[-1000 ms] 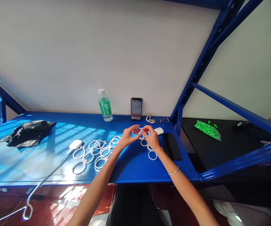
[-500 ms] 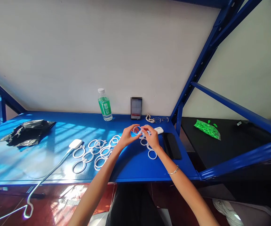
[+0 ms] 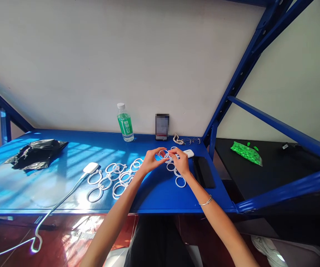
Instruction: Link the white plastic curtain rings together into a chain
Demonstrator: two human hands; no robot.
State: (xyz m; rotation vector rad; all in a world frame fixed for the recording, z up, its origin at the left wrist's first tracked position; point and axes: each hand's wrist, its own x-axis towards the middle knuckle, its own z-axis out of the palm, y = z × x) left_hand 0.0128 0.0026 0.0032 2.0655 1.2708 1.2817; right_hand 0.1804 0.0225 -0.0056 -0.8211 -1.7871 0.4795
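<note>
Between my two hands is a white ring (image 3: 163, 153), held up over the table's right half. My left hand (image 3: 151, 161) grips its left side, thumb and forefinger curved round it. My right hand (image 3: 180, 161) pinches at its right side, fingertips close to the left thumb. Below and behind the right hand lie several more white rings (image 3: 180, 181), partly hidden by the fingers. To the left of my left forearm, a loose group of white rings (image 3: 95, 194) with small end loops is spread over the blue table (image 3: 154, 196).
A water bottle (image 3: 125, 124) and a propped phone (image 3: 162, 127) stand at the back, with eyeglasses (image 3: 191, 141) nearby. A dark phone (image 3: 203, 172) lies right. Leftward are a black plastic bag (image 3: 37, 155) and a white charger (image 3: 90, 168) with cable. A green packet (image 3: 246, 153) rests on the black table.
Both hands keep their hold on the white ring, with hardly any finger movement. The whole view has shifted slightly.
</note>
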